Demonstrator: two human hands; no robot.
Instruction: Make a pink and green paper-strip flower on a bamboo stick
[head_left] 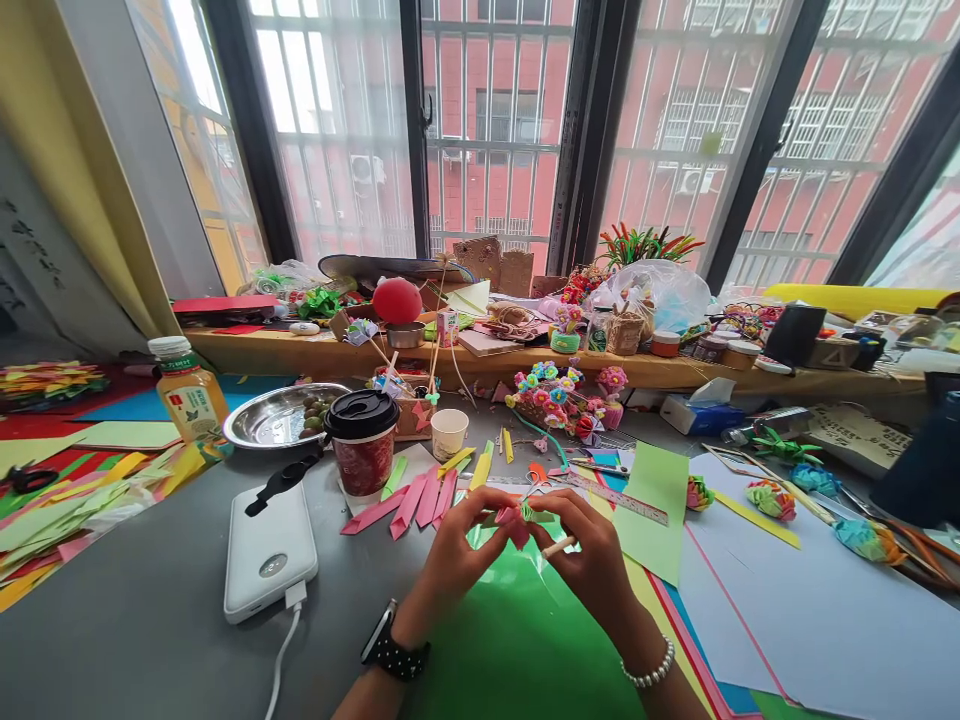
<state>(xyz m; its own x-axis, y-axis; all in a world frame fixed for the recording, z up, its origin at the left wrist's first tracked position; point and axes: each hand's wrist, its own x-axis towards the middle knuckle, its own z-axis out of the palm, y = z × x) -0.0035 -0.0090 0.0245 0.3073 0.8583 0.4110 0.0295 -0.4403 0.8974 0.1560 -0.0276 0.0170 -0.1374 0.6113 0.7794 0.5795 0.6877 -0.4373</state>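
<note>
While the left hand (465,545) and the right hand (591,547) meet above the green sheet (525,650), their fingers pinch between them a small pink-and-green paper piece (519,537) — the right hand holds also a pale stick (559,547). To the left, pink paper strips (409,508) lie near a red cup (363,458), and farther a red ball (397,300) rests before the barred window (495,130).

A gray table (135,645) bears 1 power bank (266,545) — plus pink paper strips (409,506).

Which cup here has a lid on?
The red coffee cup on the left: its black lid covers it, while the small paper cup stands open.
</note>
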